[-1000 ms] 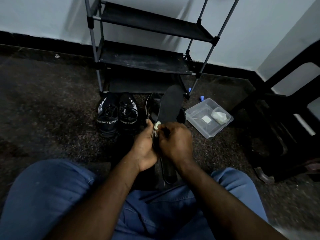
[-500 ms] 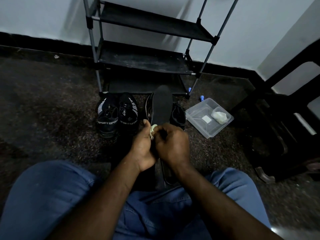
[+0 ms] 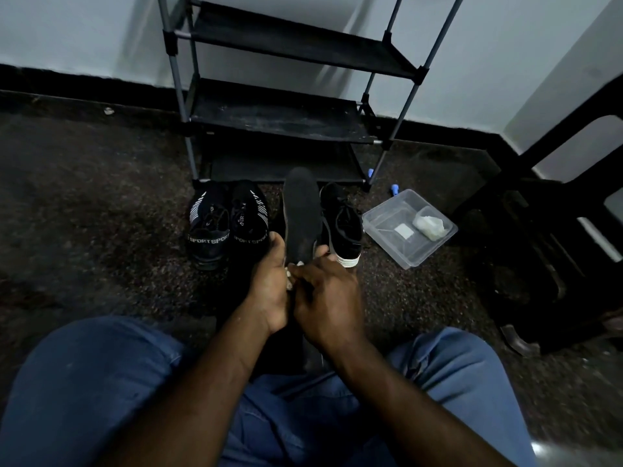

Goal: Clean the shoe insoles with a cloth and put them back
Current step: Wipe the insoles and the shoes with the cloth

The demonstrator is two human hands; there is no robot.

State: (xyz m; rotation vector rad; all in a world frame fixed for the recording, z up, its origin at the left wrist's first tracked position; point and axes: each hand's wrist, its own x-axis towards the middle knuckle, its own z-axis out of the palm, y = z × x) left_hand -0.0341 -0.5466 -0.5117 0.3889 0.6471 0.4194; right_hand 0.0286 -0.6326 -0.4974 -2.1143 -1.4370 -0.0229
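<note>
The insole (image 3: pixel 301 214) stands nearly upright before the knees, its long axis running from the heel end, hidden between the two hands, up and away to the toe. The left hand (image 3: pixel 269 291) grips its left edge with curled fingers. The right hand (image 3: pixel 328 298), touching the left, seems to pinch a small pale cloth (image 3: pixel 289 272) against the heel end, so the bare length lies beyond its fingers and the wipe likely runs toward the toe along that axis.

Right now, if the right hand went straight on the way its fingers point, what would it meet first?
Probably the small white cloth, then the left hand just beyond; depth unclear.
</note>
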